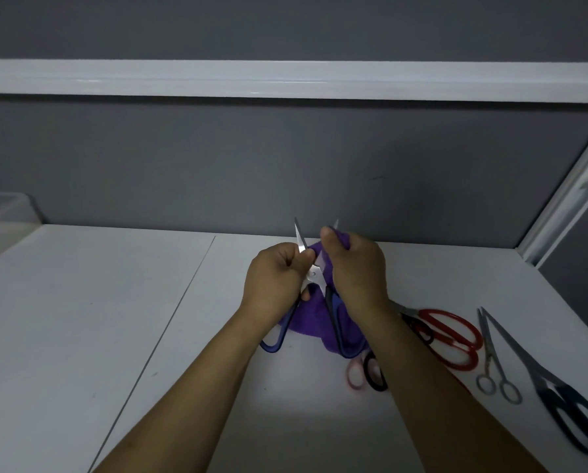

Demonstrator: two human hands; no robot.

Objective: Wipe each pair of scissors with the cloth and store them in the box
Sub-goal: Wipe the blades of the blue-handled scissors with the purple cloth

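Left hand (275, 281) grips the blue-handled scissors (314, 276) (blades spread); right hand (357, 271) pinches the purple cloth (303, 319) round one blade; table (115, 302) runs wide leftward; red-handled scissors (449, 337) lie just right.

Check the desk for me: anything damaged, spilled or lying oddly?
Nothing looks damaged or spilled. The blue scissors are held wide open, points up, the left hand pinching one bare blade while the right hand wipes the other with the cloth.
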